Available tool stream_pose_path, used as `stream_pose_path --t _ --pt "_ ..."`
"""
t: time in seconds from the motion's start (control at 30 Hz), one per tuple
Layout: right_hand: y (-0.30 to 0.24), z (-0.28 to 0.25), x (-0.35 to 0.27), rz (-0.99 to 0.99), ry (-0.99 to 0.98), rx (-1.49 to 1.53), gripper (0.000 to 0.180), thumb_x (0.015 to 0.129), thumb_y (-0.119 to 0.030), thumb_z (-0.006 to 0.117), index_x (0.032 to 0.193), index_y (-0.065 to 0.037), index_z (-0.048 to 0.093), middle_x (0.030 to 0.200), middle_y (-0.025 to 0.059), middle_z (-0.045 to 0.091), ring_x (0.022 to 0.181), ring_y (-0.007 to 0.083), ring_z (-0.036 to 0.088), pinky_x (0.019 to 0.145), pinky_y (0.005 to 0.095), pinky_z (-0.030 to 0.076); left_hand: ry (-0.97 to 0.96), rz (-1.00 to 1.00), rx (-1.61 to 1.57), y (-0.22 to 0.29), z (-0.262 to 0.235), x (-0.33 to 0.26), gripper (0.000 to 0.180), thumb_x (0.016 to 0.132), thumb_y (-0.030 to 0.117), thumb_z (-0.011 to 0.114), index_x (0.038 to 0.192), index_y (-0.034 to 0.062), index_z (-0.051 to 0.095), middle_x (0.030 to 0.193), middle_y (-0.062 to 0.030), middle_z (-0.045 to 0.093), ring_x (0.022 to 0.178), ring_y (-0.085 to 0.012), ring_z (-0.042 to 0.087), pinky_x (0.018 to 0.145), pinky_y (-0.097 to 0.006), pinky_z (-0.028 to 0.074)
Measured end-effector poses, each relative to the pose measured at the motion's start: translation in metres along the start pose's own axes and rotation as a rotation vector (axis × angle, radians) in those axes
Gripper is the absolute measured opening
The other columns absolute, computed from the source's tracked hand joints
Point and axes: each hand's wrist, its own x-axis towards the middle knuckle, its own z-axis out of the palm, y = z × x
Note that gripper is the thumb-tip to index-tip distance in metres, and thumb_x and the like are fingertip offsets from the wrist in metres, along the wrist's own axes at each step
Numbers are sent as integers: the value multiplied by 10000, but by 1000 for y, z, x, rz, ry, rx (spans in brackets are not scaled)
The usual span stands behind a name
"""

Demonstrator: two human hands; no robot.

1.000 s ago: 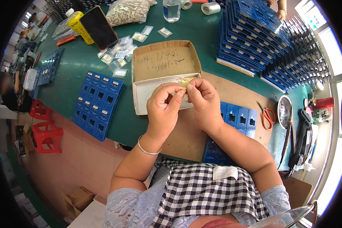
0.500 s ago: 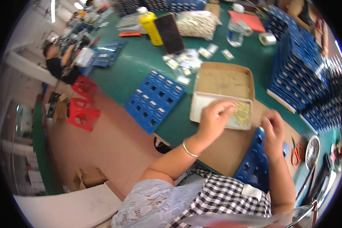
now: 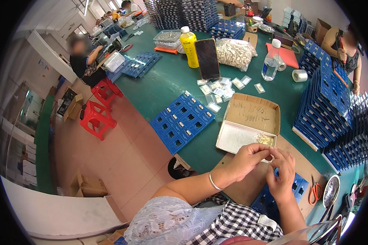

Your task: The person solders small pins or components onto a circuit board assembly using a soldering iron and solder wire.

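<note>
My left hand [image 3: 249, 160] and my right hand [image 3: 282, 169] meet fingertip to fingertip. Both are closed in a pinch, and anything between them is too small to make out. Just beyond them lies an open cardboard box [image 3: 226, 143], its lid folded back and small gold-coloured pins [image 3: 264, 140] heaped at its right end. Under my right hand is a blue circuit board panel [image 3: 300, 188], partly covered by the hand and forearm. A second blue panel [image 3: 183, 121], with square cut-outs and small white parts, lies left of the box.
Tall stacks of blue panels [image 3: 325, 98] stand at the right. Beyond the box are small clear packets [image 3: 223, 87], a phone [image 3: 207, 59], a yellow bottle [image 3: 189, 47] and a clear bottle [image 3: 270, 61]. Orange-handled scissors [image 3: 315, 192] lie at the right. Two people sit across the table.
My hands, apart before, have come together in front of the box. My left hand has drawn back from over the box. The head view has tilted up.
</note>
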Motion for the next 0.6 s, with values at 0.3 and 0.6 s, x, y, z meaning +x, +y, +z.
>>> stream_pose_path --t 0.3,0.6 --pt "13 -18 -10 422 25 276 147 744 83 566 816 -35 519 1160 177 640 1094 318 587 967 392 429 92 612 1405 32 -39 24 83 840 124 647 913 105 680 820 -114 667 745 -311 654 631 -402 515" --pt "30 -57 -76 742 -73 77 62 795 -62 644 828 -32 602 1231 129 588 1133 299 526 968 374 404 -177 192 755 19 -1 -5 75 898 22 613 924 -43 640 836 -88 686 767 -125 646 708 -242 510"
